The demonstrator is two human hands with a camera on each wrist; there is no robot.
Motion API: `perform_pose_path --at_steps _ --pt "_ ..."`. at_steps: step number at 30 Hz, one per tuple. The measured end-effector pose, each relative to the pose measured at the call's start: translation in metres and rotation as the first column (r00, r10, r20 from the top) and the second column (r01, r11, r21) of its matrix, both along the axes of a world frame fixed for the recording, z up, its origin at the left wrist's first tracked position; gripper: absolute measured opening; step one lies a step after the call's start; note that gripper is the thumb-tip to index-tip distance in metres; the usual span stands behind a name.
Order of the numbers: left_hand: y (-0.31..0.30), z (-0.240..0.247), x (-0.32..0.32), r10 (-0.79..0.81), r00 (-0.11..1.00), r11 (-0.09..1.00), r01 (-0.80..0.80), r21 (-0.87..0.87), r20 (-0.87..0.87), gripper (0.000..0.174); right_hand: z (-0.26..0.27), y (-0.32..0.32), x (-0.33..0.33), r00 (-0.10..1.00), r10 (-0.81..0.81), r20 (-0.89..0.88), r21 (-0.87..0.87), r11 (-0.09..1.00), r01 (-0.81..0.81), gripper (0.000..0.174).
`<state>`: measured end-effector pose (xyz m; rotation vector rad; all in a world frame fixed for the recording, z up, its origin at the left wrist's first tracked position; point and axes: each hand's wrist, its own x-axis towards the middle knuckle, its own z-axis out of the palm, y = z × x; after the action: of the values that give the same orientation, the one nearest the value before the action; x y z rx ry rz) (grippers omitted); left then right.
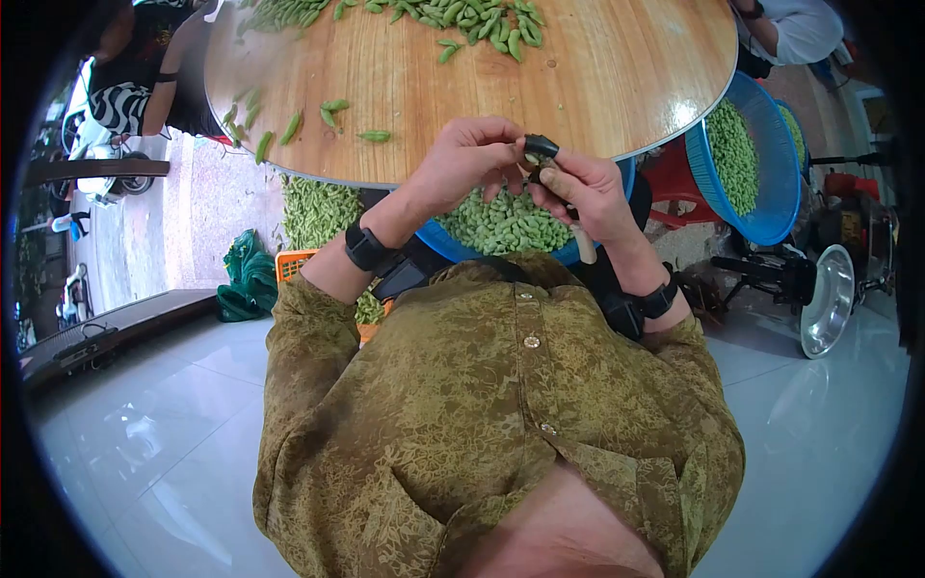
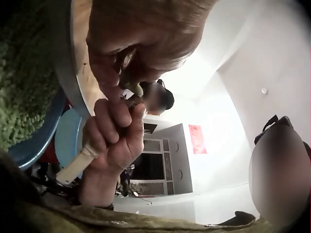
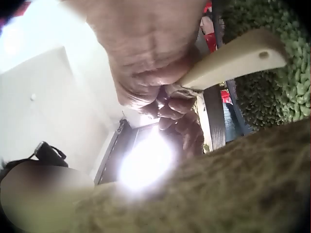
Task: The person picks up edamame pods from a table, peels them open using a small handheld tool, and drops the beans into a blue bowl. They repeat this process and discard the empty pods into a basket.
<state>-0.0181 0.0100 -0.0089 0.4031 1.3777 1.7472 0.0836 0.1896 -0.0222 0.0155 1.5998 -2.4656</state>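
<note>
My right hand [image 1: 593,197] grips a tool with a pale handle [image 1: 584,245]; its working end is hidden among the fingers. That handle [image 2: 75,167] juts below the right hand [image 2: 114,138] in the left wrist view, and passes over the beans in the right wrist view [image 3: 238,57]. My left hand [image 1: 467,164] meets it fingertip to fingertip, pinching a small greenish pod [image 2: 131,86]. A black band [image 1: 541,146] sits at the right fingertips. Both hands are above a blue basin of shelled green beans [image 1: 506,223], by the table's near edge.
Green pods [image 1: 467,19] lie heaped on the far side of the wooden table [image 1: 385,87], with a few loose ones at left. More beans fill a blue basin [image 1: 761,207] at right. A metal bowl [image 1: 829,302] and green bag [image 1: 251,276] flank me. People sit across both sides.
</note>
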Motion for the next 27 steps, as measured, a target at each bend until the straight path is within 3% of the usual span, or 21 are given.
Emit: perform_pose_path --at_steps 1,6,10,13,15,19,22,24,25,27 --pt "0.0 -0.002 0.001 -0.001 1.0 1.0 0.001 -0.001 0.0 0.014 0.001 -0.001 0.001 0.998 0.011 -0.066 0.161 0.987 0.0 0.033" --pt "0.005 -0.019 0.003 0.053 0.998 0.998 -0.052 0.027 -0.029 0.015 0.005 -0.002 0.004 0.996 -0.004 -0.086 0.254 0.967 0.026 0.028" --pt "0.007 -0.011 0.009 0.066 0.987 0.997 -0.06 0.041 -0.144 0.014 0.005 0.006 0.005 0.999 -0.026 -0.043 0.162 0.986 0.032 0.027" --pt "0.003 -0.007 0.009 0.001 0.995 1.0 -0.004 -0.028 -0.104 0.016 0.005 0.008 0.007 0.999 -0.043 0.005 0.153 0.987 0.041 0.027" --pt "0.002 -0.005 0.012 -0.001 0.999 1.0 0.0 0.017 0.037 0.018 0.005 0.008 0.008 0.999 -0.041 0.027 0.02 0.999 0.04 0.03" --pt "0.0 -0.002 0.02 0.009 1.0 1.0 -0.008 -0.029 0.027 0.018 0.005 0.009 0.008 0.999 -0.037 0.04 -0.145 0.988 0.043 0.033" --pt "-0.005 0.005 0.028 0.08 0.995 0.997 -0.079 0.024 -0.056 0.015 0.003 0.005 0.007 0.998 0.055 0.027 -0.086 0.995 -0.052 0.036" --pt "-0.018 0.001 0.021 0.115 0.965 0.989 -0.134 -0.063 -0.234 0.015 0.004 -0.006 0.007 0.999 0.036 0.002 0.012 0.999 -0.036 0.042" --pt "-0.027 0.002 0.014 0.121 0.962 0.988 -0.14 -0.062 -0.245 0.015 0.004 -0.005 0.006 0.999 0.042 -0.01 0.012 0.999 -0.042 0.042" --pt "-0.048 0.007 -0.008 0.158 0.692 0.89 -0.408 -0.201 -0.704 0.014 0.003 0.002 0.002 0.999 -0.037 0.037 -0.008 0.999 0.037 0.043"
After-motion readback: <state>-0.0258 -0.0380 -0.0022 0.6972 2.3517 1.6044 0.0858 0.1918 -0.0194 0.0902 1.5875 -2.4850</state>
